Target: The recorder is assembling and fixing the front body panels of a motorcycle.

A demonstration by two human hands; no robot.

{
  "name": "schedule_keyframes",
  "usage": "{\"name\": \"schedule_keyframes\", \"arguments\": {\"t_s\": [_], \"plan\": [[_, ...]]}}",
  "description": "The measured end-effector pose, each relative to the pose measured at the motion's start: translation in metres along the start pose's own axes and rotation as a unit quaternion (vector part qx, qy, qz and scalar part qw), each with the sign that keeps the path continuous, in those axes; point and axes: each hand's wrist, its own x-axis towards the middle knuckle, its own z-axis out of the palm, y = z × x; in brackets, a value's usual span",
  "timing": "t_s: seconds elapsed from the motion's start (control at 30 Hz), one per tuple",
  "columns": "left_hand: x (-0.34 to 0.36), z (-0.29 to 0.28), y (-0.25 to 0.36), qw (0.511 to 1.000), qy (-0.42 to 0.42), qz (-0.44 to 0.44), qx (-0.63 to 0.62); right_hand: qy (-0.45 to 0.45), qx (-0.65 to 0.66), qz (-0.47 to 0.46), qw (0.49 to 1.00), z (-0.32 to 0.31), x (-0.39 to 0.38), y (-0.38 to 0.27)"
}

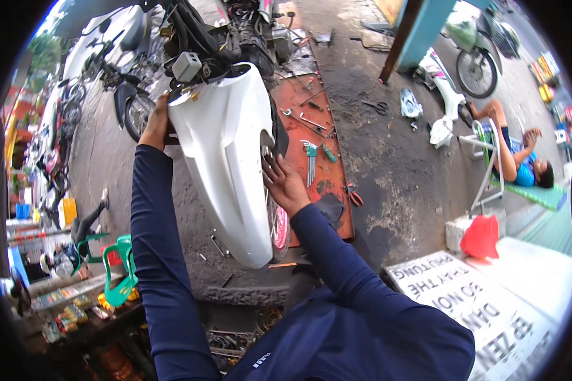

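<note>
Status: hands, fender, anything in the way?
Left hand at white fender, upper left edge. Right hand at its right side. Loose tools on red board alongside.

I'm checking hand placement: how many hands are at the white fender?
2: the left hand by the upper left of the white fender, the right hand by its right side. Some left fingers are hidden.

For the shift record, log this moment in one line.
left hand: at white fender, upper left | right hand: at fender's right edge | hex keys: on red panel
</note>
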Motion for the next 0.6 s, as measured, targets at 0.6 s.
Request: {"name": "schedule_keyframes", "arguments": {"t_s": [0.6], "plan": [[-0.049,0.04,-0.063,0.937,-0.102,0.128,-0.309,-0.061,-0.035,-0.125,0.99,-0.011,0.034,0.021]]}}
